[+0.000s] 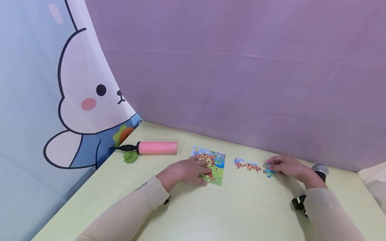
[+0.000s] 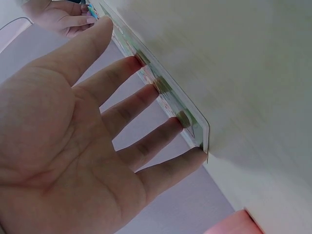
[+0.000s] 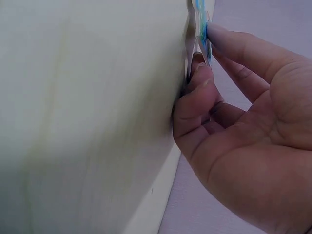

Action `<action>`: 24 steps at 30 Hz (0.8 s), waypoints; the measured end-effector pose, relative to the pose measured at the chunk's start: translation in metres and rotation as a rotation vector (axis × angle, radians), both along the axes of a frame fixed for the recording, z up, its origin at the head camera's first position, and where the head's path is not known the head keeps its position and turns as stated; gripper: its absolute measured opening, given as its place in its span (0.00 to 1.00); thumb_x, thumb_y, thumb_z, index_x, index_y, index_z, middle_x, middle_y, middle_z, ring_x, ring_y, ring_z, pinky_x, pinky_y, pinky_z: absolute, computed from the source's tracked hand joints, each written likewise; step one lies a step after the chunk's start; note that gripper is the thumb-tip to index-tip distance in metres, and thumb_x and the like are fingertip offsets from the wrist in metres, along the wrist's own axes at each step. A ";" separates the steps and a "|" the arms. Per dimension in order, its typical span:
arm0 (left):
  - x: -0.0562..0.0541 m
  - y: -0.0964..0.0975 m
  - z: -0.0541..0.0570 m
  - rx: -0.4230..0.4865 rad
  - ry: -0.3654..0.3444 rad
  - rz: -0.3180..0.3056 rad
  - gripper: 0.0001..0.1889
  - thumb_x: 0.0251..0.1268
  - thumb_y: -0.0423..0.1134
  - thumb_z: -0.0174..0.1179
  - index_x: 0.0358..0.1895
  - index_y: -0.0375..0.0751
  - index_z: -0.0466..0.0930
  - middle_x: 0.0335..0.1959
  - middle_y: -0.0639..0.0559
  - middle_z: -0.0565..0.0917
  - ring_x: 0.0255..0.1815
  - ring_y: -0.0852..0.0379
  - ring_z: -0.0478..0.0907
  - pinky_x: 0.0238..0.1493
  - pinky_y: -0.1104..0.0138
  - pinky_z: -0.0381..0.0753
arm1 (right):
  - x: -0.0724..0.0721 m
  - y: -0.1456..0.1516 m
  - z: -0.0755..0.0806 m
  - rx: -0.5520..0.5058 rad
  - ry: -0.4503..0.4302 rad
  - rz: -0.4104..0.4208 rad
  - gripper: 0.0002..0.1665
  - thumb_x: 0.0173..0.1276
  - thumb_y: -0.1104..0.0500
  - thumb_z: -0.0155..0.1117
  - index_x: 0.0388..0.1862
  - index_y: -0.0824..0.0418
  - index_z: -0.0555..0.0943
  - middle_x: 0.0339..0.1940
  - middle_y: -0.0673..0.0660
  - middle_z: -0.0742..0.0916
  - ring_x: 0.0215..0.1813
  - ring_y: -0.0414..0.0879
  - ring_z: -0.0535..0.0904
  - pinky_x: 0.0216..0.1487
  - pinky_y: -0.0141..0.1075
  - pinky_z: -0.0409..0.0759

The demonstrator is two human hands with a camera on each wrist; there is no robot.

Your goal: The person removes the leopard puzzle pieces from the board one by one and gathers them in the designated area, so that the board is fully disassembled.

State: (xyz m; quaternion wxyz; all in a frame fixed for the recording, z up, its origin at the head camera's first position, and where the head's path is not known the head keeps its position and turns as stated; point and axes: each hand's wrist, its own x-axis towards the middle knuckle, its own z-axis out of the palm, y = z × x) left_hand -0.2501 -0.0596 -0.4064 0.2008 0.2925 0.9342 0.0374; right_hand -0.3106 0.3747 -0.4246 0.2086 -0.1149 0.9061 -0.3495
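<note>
A leopard picture board [image 1: 218, 174] lies flat on the table, partly covered by my left hand [image 1: 190, 170]. That hand's fingers are spread nearly straight, and in the left wrist view their fingertips [image 2: 197, 155] rest on the board [image 2: 192, 129]. Over to the right, my right hand [image 1: 286, 167] pinches a blue and green jigsaw piece [image 1: 268, 172] between thumb and fingers. The right wrist view shows this piece [image 3: 202, 29] tilted up on edge close to the tabletop. Just left of it lie leopard-spotted jigsaw pieces [image 1: 252, 166] in a row.
At the left of the table lies a pink hand pump [image 1: 158, 148] with a black nozzle, beside a small green toy [image 1: 130, 157]. A black, silver-headed object [image 1: 319, 169] is partly hidden behind my right wrist. A purple cloth [image 1: 226, 83] hangs along the table's back edge.
</note>
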 end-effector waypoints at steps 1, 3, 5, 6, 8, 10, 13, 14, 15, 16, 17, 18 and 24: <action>0.000 0.000 0.000 -0.004 0.001 -0.002 0.33 0.81 0.63 0.54 0.84 0.66 0.63 0.89 0.59 0.58 0.92 0.40 0.46 0.91 0.44 0.56 | 0.000 0.000 -0.001 0.003 0.005 -0.002 0.22 0.82 0.56 0.63 0.66 0.68 0.81 0.35 0.50 0.79 0.34 0.42 0.72 0.37 0.33 0.74; 0.000 0.000 0.000 -0.008 0.001 -0.004 0.33 0.81 0.63 0.54 0.84 0.66 0.62 0.89 0.59 0.58 0.92 0.41 0.47 0.91 0.44 0.55 | 0.000 -0.001 -0.002 -0.002 0.015 0.004 0.22 0.82 0.57 0.63 0.66 0.68 0.81 0.36 0.51 0.79 0.34 0.41 0.72 0.38 0.33 0.75; -0.001 0.001 0.000 -0.010 0.000 -0.002 0.33 0.81 0.63 0.54 0.84 0.66 0.62 0.89 0.60 0.58 0.92 0.41 0.47 0.91 0.44 0.55 | 0.001 -0.001 -0.002 -0.007 0.017 0.002 0.21 0.81 0.57 0.63 0.66 0.68 0.82 0.35 0.51 0.79 0.34 0.41 0.72 0.38 0.32 0.75; -0.001 0.001 0.000 -0.008 -0.001 -0.001 0.33 0.81 0.63 0.54 0.84 0.66 0.62 0.89 0.60 0.58 0.92 0.41 0.47 0.91 0.44 0.55 | 0.001 -0.002 -0.001 -0.010 0.017 0.002 0.21 0.81 0.57 0.64 0.65 0.68 0.82 0.35 0.51 0.79 0.33 0.41 0.72 0.37 0.32 0.75; 0.000 0.001 0.000 -0.006 -0.004 0.001 0.33 0.81 0.63 0.54 0.84 0.66 0.63 0.89 0.60 0.58 0.92 0.40 0.46 0.91 0.44 0.55 | 0.002 -0.003 -0.001 -0.010 0.019 0.007 0.21 0.81 0.57 0.64 0.65 0.68 0.82 0.34 0.51 0.78 0.32 0.41 0.72 0.37 0.32 0.75; 0.000 0.001 0.001 -0.002 -0.005 0.002 0.33 0.81 0.63 0.55 0.84 0.66 0.63 0.89 0.59 0.58 0.92 0.40 0.46 0.91 0.44 0.55 | 0.002 -0.005 0.000 -0.004 0.019 0.004 0.21 0.81 0.56 0.64 0.65 0.67 0.82 0.32 0.50 0.78 0.31 0.41 0.72 0.37 0.33 0.74; 0.000 0.001 0.001 0.006 -0.009 0.006 0.33 0.81 0.63 0.55 0.84 0.66 0.63 0.89 0.59 0.57 0.92 0.39 0.45 0.91 0.43 0.55 | 0.002 -0.006 0.001 0.008 0.023 -0.001 0.21 0.81 0.55 0.65 0.64 0.66 0.82 0.30 0.49 0.77 0.31 0.41 0.72 0.38 0.33 0.74; 0.000 0.001 0.002 0.008 -0.011 0.008 0.33 0.81 0.63 0.55 0.84 0.66 0.62 0.89 0.60 0.57 0.92 0.39 0.45 0.91 0.42 0.55 | 0.002 -0.007 0.001 0.010 0.021 -0.007 0.21 0.80 0.54 0.65 0.64 0.66 0.82 0.30 0.49 0.76 0.30 0.41 0.72 0.38 0.33 0.74; 0.000 0.001 0.001 0.009 -0.012 0.010 0.33 0.81 0.63 0.55 0.84 0.66 0.62 0.90 0.60 0.57 0.92 0.39 0.45 0.90 0.42 0.55 | 0.002 -0.007 0.000 0.012 0.021 -0.012 0.21 0.80 0.54 0.66 0.63 0.66 0.82 0.30 0.49 0.76 0.31 0.42 0.72 0.38 0.33 0.74; 0.000 0.001 0.002 0.010 -0.014 0.012 0.33 0.81 0.63 0.55 0.84 0.67 0.62 0.90 0.60 0.57 0.92 0.39 0.45 0.90 0.42 0.55 | 0.002 -0.008 0.000 0.013 0.021 -0.017 0.21 0.80 0.54 0.66 0.63 0.65 0.82 0.31 0.49 0.76 0.31 0.41 0.72 0.38 0.33 0.74; 0.000 0.001 0.001 0.009 -0.014 0.012 0.33 0.81 0.63 0.55 0.84 0.67 0.62 0.90 0.60 0.57 0.92 0.39 0.45 0.90 0.42 0.54 | 0.002 -0.008 -0.001 0.012 0.024 -0.015 0.21 0.79 0.54 0.66 0.63 0.66 0.82 0.31 0.50 0.76 0.31 0.42 0.72 0.38 0.34 0.74; 0.000 0.001 0.001 0.008 -0.015 0.013 0.33 0.81 0.63 0.55 0.84 0.67 0.62 0.90 0.60 0.57 0.92 0.39 0.45 0.91 0.42 0.54 | 0.002 -0.008 -0.002 0.009 0.025 -0.014 0.21 0.79 0.54 0.66 0.63 0.66 0.82 0.32 0.50 0.76 0.31 0.42 0.72 0.37 0.34 0.74; 0.000 0.000 0.001 -0.009 -0.001 -0.001 0.33 0.81 0.64 0.54 0.84 0.66 0.62 0.89 0.59 0.57 0.92 0.40 0.46 0.91 0.45 0.53 | 0.005 -0.009 -0.003 -0.016 0.023 -0.019 0.19 0.80 0.57 0.66 0.61 0.68 0.81 0.33 0.49 0.76 0.31 0.40 0.71 0.35 0.34 0.74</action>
